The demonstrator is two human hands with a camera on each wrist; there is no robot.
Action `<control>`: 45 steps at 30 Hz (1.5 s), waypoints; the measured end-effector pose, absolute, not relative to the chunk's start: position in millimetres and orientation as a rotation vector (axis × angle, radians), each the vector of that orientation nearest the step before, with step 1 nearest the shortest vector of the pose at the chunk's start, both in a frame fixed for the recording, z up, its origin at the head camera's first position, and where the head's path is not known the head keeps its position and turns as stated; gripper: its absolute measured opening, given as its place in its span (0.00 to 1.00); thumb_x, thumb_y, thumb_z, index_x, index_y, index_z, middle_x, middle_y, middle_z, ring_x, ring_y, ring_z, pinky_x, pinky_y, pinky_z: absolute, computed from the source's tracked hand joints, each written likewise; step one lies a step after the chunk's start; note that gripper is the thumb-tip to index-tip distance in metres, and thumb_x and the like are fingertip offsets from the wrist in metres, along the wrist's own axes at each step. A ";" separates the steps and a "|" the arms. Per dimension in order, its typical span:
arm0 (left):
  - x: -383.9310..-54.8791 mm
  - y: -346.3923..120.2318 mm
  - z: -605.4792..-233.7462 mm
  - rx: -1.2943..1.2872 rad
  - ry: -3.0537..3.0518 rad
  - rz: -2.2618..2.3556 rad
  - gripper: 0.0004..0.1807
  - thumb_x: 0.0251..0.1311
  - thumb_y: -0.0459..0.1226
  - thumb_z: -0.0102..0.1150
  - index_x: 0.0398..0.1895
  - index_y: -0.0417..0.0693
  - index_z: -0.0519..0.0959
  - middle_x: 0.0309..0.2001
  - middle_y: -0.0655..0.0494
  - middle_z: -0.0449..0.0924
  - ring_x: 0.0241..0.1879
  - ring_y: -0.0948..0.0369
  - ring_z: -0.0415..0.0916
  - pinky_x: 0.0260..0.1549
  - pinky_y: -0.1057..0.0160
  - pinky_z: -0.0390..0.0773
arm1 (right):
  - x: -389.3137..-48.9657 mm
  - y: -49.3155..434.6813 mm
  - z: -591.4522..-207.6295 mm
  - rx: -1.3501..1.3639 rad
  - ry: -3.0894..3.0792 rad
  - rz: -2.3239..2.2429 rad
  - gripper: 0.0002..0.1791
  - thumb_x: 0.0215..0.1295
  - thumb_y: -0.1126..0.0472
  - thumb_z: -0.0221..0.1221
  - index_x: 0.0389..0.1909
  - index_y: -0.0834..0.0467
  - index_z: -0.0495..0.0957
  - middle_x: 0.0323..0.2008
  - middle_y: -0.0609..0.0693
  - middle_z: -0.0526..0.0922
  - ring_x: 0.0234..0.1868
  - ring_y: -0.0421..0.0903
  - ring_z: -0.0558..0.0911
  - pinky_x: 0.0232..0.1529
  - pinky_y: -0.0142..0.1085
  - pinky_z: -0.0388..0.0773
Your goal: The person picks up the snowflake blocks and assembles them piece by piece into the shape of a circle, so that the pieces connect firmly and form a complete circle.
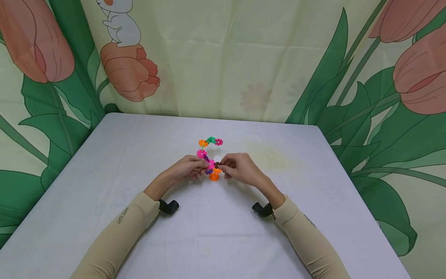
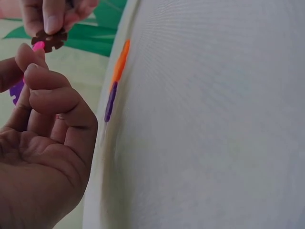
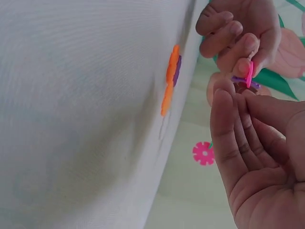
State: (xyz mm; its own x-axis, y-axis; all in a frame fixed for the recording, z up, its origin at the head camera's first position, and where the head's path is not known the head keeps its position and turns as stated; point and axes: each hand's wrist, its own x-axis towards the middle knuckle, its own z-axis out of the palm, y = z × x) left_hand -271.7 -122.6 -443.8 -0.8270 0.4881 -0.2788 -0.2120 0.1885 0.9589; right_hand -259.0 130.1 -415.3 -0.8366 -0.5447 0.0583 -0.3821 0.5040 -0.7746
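Observation:
At the middle of the table, my left hand (image 1: 188, 167) pinches a pink snowflake-shaped plastic disc (image 1: 210, 164) between thumb and fingertips. Facing it, my right hand (image 1: 242, 167) pinches a brown notched disc (image 2: 49, 41) by its edge. The brown and pink discs sit very close; whether their slots are joined I cannot tell. Purple pieces also show by the left fingers. Beyond the left hand, a curved chain runs through another pink disc (image 1: 201, 154), an orange disc (image 1: 203, 143), green pieces (image 1: 211, 140) and a magenta disc (image 1: 218, 142).
Orange discs (image 1: 214, 177) and a purple disc (image 1: 208, 171) lie on the white cloth just under the hands. A white disc (image 1: 217, 159) shows beside the right fingertips. The tabletop (image 1: 223, 240) ends at a printed curtain (image 1: 223, 58) behind.

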 end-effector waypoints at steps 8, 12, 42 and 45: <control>-271.9 -122.5 -443.0 0.239 1.904 1.711 0.19 0.79 0.42 0.55 0.50 0.29 0.79 0.28 0.59 0.79 0.27 0.63 0.70 0.29 0.69 0.70 | -260.2 131.5 -415.2 -0.855 2.559 -1.288 0.07 0.71 0.66 0.67 0.45 0.66 0.86 0.39 0.62 0.91 0.32 0.56 0.91 0.34 0.33 0.87; -270.9 -122.5 -442.1 0.244 1.900 1.717 0.19 0.79 0.41 0.54 0.51 0.29 0.79 0.27 0.60 0.79 0.27 0.64 0.70 0.29 0.70 0.70 | -260.3 132.5 -415.9 -0.858 2.542 -1.309 0.07 0.71 0.66 0.67 0.45 0.66 0.87 0.38 0.63 0.91 0.32 0.58 0.91 0.33 0.33 0.87; -269.2 -124.3 -443.0 0.250 1.854 1.744 0.17 0.76 0.41 0.59 0.46 0.31 0.82 0.27 0.58 0.80 0.27 0.64 0.71 0.29 0.71 0.71 | -260.6 132.4 -418.4 -0.949 2.572 -1.274 0.04 0.70 0.67 0.67 0.40 0.65 0.87 0.34 0.62 0.91 0.32 0.59 0.90 0.37 0.30 0.86; -268.8 -124.4 -443.5 0.249 1.854 1.743 0.16 0.76 0.41 0.59 0.45 0.32 0.83 0.27 0.58 0.80 0.27 0.64 0.71 0.29 0.71 0.72 | -260.5 131.4 -419.1 -0.967 2.584 -1.262 0.04 0.70 0.67 0.67 0.39 0.65 0.87 0.34 0.61 0.91 0.32 0.57 0.89 0.36 0.31 0.86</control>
